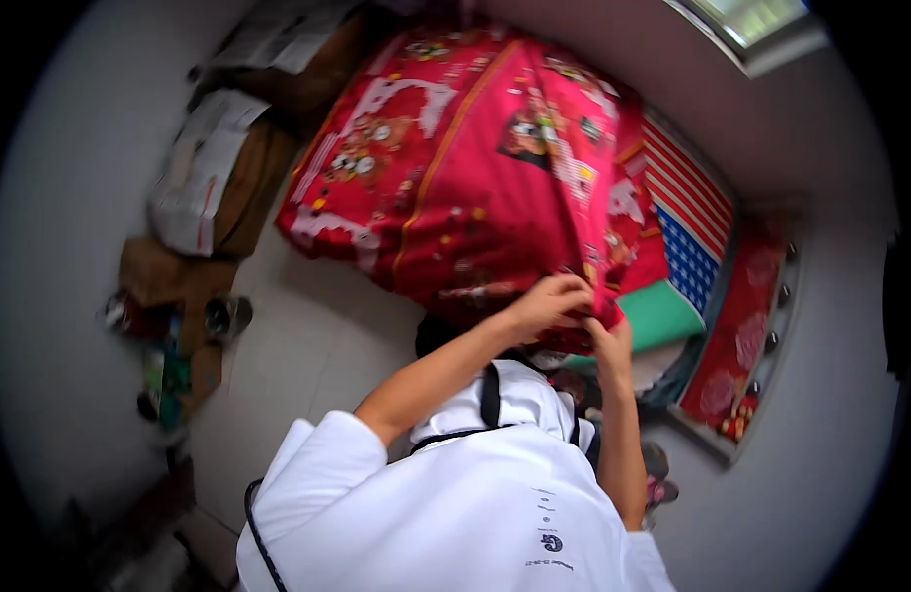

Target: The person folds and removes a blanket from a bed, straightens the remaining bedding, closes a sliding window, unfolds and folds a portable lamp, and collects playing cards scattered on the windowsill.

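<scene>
"Two pinches, I think, as I watch from far away. Where?"

"The left hand (554, 302) seems to pinch the edge of the red cloth (475, 187), and the right hand (611, 345) seems to pinch it just beside. It's blurry, so I can't tell where each fingertip sits."

"How would I work that edge well?"

"I'd go bit by bit. Pinch softly, line the edge up, and smooth it flat before moving along. If I tug hard, it could bunch up."

"Where is the cloth, and what does it look like?"

"It's a big, puffy spread in front of the white shirt (455, 503), right by the star-and-stripe cloth (687, 217). It's bright red and pink, with white patches, little cartoon pictures and a thin yellow line. One long fold runs down to the hands. I think it's soft and floppy."
</scene>
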Demonstrator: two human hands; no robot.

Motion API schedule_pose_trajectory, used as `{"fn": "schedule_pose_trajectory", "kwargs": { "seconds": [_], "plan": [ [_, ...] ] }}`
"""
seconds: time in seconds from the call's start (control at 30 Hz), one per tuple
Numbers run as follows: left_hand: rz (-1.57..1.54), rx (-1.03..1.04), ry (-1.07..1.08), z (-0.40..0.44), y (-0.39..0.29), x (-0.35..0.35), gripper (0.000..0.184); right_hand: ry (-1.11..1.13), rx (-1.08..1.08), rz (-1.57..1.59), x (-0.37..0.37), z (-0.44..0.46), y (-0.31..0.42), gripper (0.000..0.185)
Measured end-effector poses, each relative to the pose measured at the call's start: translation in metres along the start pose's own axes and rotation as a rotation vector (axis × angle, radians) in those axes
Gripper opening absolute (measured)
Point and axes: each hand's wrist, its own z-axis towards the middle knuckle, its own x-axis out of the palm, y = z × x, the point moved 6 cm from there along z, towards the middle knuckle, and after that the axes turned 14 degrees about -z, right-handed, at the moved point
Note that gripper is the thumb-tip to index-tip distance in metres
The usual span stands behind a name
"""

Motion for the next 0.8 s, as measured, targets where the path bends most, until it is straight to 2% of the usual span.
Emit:
{"fn": "schedule_pose_trajectory", "kwargs": {
  "seconds": [0.03,0.07,0.13,0.2,0.23,0.27,0.3,0.33,0.4,0.43,0.47,0.53,0.6,0.63,0.67,0.7,0.73,0.77,0.8],
  "plan": [
    [0.058,0.023,-0.088,-0.006,-0.005,-0.011,0.018,-0.019,-0.045,-0.024,0.002,0.0,0.004,0.029],
    [0.068,0.063,-0.082,-0.008,-0.011,-0.024,0.018,-0.034,-0.087,-0.05,0.005,0.001,0.008,0.03],
    [0.166,0.163,-0.257,-0.023,-0.021,-0.067,0.013,0.017,-0.077,-0.047,0.014,0.003,0.011,0.029],
    [0.007,0.155,-0.498,-0.035,-0.011,-0.134,0.012,-0.01,-0.154,0.01,0.029,-0.001,0.039,0.026],
    [-0.073,0.127,-0.561,-0.044,-0.001,-0.167,0.016,0.001,-0.173,-0.054,0.036,0.003,0.027,0.024],
    [-0.069,0.045,-0.627,-0.048,0.013,-0.203,0.038,0.014,-0.193,-0.12,0.043,0.007,0.015,0.021],
    [-0.091,-0.069,-0.73,-0.057,0.018,-0.216,0.041,-0.012,-0.282,-0.096,0.052,0.005,0.028,0.016],
    [-0.113,-0.184,-0.835,-0.066,0.024,-0.226,0.045,0.029,-0.23,-0.124,0.058,0.002,0.035,0.014],
    [-0.252,-0.243,-0.728,-0.064,0.031,-0.233,0.062,0.045,-0.234,-0.086,0.067,0.006,0.028,0.013],
    [-0.317,-0.12,-0.573,-0.053,0.031,-0.237,0.074,0.057,-0.241,-0.078,0.069,0.005,0.026,0.013],
    [-0.389,-0.017,-0.41,-0.047,0.021,-0.205,0.079,0.074,-0.247,-0.069,0.067,-0.001,0.033,0.013],
    [-0.429,0.016,-0.299,-0.037,-0.004,-0.167,0.077,0.072,-0.253,-0.081,0.062,-0.005,0.035,0.013],
    [-0.633,0.053,-0.371,-0.007,-0.023,-0.182,0.069,0.06,-0.27,-0.114,0.061,-0.005,0.032,0.014],
    [-0.503,0.179,-0.458,0.005,-0.037,-0.19,0.056,0.125,-0.16,-0.05,0.058,-0.006,0.025,0.016],
    [-0.489,0.165,-0.526,0.039,-0.032,-0.274,0.035,0.138,-0.156,-0.044,0.052,-0.01,0.028,0.021],
    [-0.421,0.296,-0.625,0.039,-0.048,-0.26,0.019,0.114,-0.178,-0.08,0.041,-0.016,0.036,0.023],
    [-0.302,0.375,-0.702,0.043,-0.057,-0.274,0.016,0.11,-0.175,-0.124,0.031,-0.018,0.031,0.027],
    [-0.253,0.441,-0.715,0.035,-0.064,-0.257,0.016,0.125,-0.067,-0.058,0.02,-0.018,0.01,0.031],
    [-0.201,0.499,-0.727,0.024,-0.075,-0.235,0.016,0.094,-0.126,0.004,0.013,-0.021,0.01,0.035]
  ]
}}
